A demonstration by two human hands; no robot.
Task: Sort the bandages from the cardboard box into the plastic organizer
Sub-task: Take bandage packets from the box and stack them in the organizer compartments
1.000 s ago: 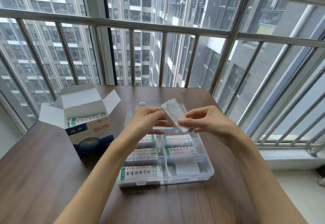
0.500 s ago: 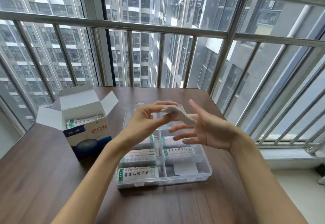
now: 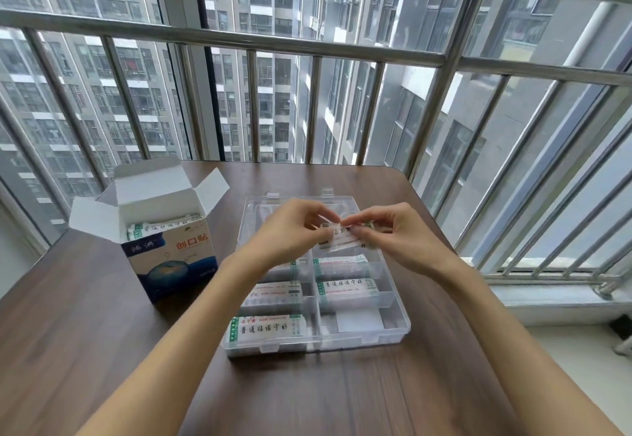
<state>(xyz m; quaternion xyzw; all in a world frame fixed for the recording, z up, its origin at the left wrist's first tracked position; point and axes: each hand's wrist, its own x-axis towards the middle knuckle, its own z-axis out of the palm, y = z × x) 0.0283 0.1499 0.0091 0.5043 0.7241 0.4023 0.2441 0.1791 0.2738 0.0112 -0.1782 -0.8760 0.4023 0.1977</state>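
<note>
A clear plastic organizer [image 3: 399,324] lies on the brown table, with white bandage stacks [image 3: 268,329] filling several of its compartments. To its left stands the open cardboard box [image 3: 174,258], more bandages [image 3: 160,228] showing at its top. Both hands hold one small stack of bandages [image 3: 342,238] flat, just above the organizer's far right compartments. My left hand [image 3: 294,227] pinches its left end, and my right hand [image 3: 386,230] pinches its right end. The compartment under the stack is hidden by my hands.
The table [image 3: 85,326] ends close behind the organizer at a metal railing [image 3: 239,39] and windows. A sill [image 3: 554,293] runs along the right edge. The organizer's clear lid [image 3: 254,206] lies open at the far side.
The bandage stack has come down from mid-air to just above the organizer. My right hand, spread open half a second ago, now pinches the stack's right end.
</note>
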